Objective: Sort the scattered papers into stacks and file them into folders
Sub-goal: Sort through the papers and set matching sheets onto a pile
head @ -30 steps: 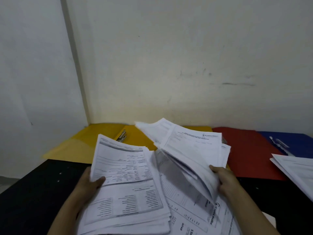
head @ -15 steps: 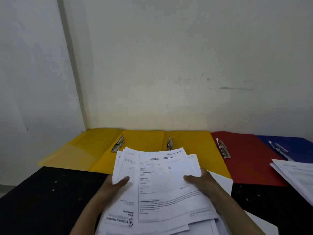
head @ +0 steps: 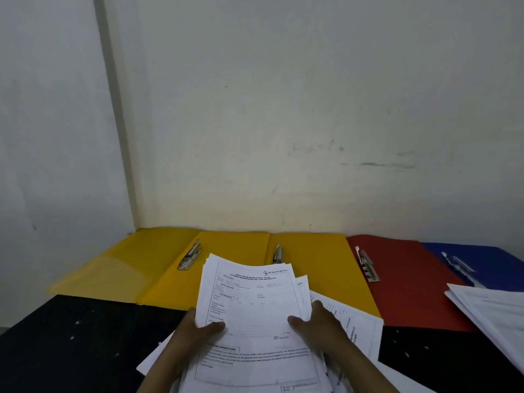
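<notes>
Clamping a sheaf of papers (head: 255, 316) by its side edges, left hand (head: 195, 330) and right hand (head: 317, 324) each have a thumb on top, over the counter's (head: 85, 336) near edge. Sorting looks underway (nothing filed); next, pick among the open folders (head: 312, 268) along the far edge.

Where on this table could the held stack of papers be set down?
Free: the black table left of the left hand, below the yellow folder; also the red folder. Crowded: loose sheets by the right hand; a paper pile far right.
</notes>
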